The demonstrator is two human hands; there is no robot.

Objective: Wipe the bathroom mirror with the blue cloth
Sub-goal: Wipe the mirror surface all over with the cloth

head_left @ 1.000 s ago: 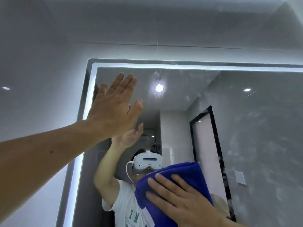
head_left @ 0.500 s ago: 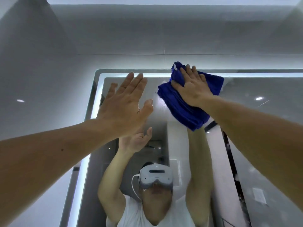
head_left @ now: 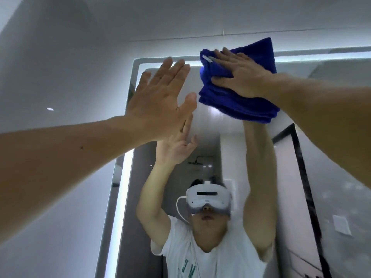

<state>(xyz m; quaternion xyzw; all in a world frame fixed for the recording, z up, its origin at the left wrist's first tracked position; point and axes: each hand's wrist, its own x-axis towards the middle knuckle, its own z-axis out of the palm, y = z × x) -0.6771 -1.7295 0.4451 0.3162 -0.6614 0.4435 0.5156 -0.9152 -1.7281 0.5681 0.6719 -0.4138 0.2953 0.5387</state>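
In the upper centre of the frame, a blue cloth (head_left: 236, 101) lies flat against the bathroom mirror (head_left: 331, 137), right at its top edge. The cloth's upper right corner pokes past the lit strip (head_left: 122, 187) that borders the glass and onto the grey wall (head_left: 60, 57) above. The cloth is folded into a thick pad, nearly as tall as it is wide, so no long axis stands out. Its stacked fold edges run along the lower side, slanting down toward the right, and a small white tag (head_left: 206, 58) sits near its upper left corner. The right hand (head_left: 243, 77) presses on the pad with flat, slightly spread fingers pointing to the upper left and the thumb laid along the cloth's left part; nothing is curled round it. The left hand (head_left: 160, 103), left of centre, is raised with its palm toward the glass, fingers straight and pointing up, thumb held apart; whether it touches the mirror I cannot tell. Lower in the glass the reflection shows the person in a white headset (head_left: 207, 197) and a white T-shirt (head_left: 200, 257), both arms raised, with a dark door frame (head_left: 305, 177) to the right.
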